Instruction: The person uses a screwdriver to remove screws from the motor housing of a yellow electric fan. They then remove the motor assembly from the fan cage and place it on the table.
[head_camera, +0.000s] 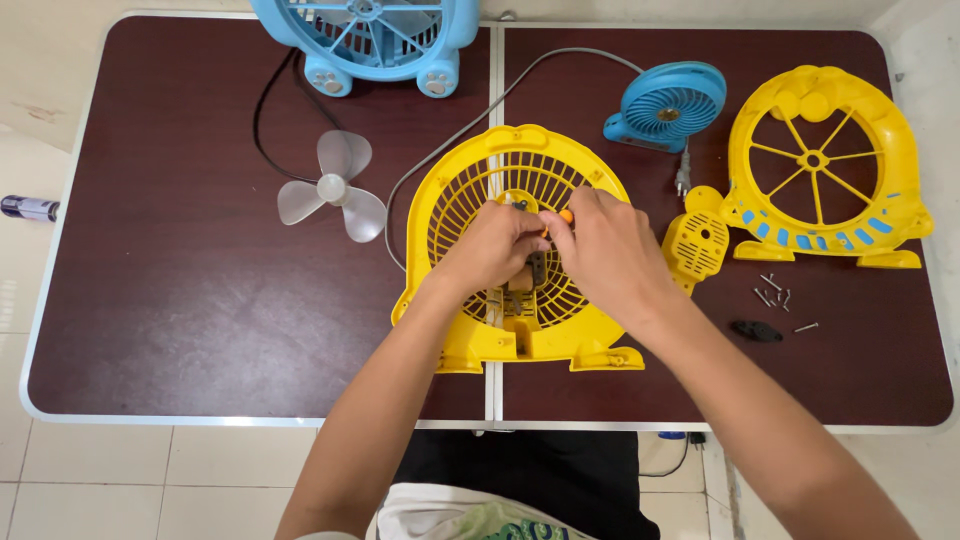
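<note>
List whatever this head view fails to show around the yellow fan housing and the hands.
- Centre of the yellow fan housing: covered by the left hand and right hand.
- Orange-handled tool: only its end shows; the fingers hide the rest.
- Blue fan: cut off by the top edge.
- Screws: too small to count.

Fan centre under both hands (560, 245); blue fan (365, 35) cut off by top edge.
</note>
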